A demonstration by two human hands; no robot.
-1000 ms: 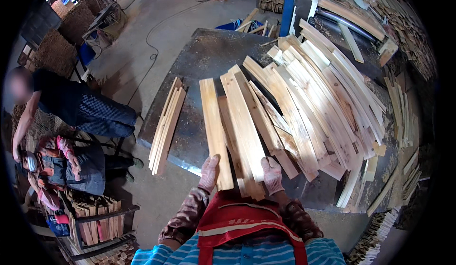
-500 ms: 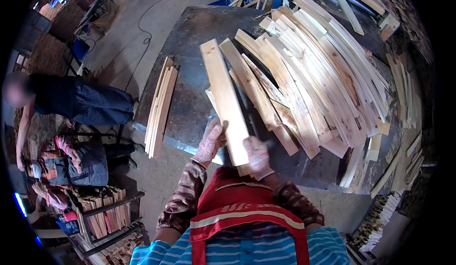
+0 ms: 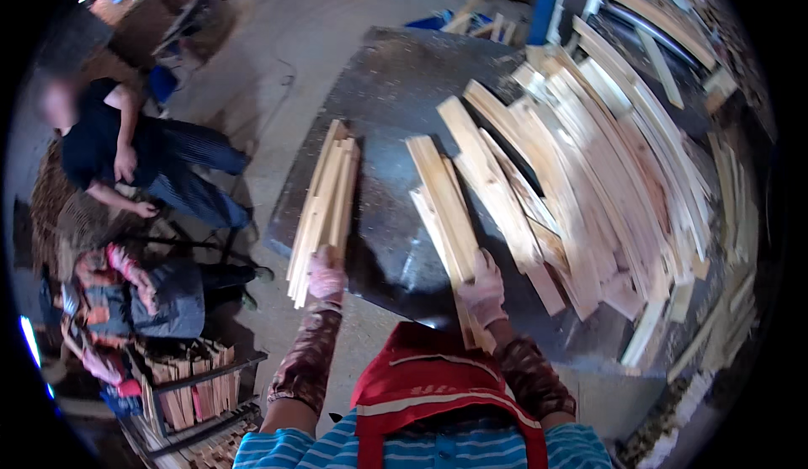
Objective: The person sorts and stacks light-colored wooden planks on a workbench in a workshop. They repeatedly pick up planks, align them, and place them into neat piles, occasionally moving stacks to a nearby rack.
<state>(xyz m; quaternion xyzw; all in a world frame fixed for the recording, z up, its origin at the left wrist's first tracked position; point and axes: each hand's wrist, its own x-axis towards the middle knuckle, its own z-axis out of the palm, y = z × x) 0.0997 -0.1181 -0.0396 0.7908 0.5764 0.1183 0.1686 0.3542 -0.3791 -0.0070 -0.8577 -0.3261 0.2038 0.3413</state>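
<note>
My gloved left hand (image 3: 326,273) is closed round the near end of a light wooden plank in the narrow left stack (image 3: 324,196). The stack lies lengthwise, its near ends jutting past the table edge. My gloved right hand (image 3: 484,288) grips the right side of a wooden plank (image 3: 443,204), near its close end. That plank overlaps other strips lying under and beside it. Both gloves are pale with reddish patches, and the fingertips under the wood are hidden.
A broad fanned heap of planks (image 3: 589,183) covers the right of the dark metal table (image 3: 383,90). On the left stands a person (image 3: 126,149), with another person (image 3: 160,296) seated nearer. A rack of wood pieces (image 3: 198,389) stands at lower left.
The plank between my hands has gone from the middle; my left hand has moved left onto the stack, which looks fuller. My right hand is now on another plank. The standing person's arms have moved.
</note>
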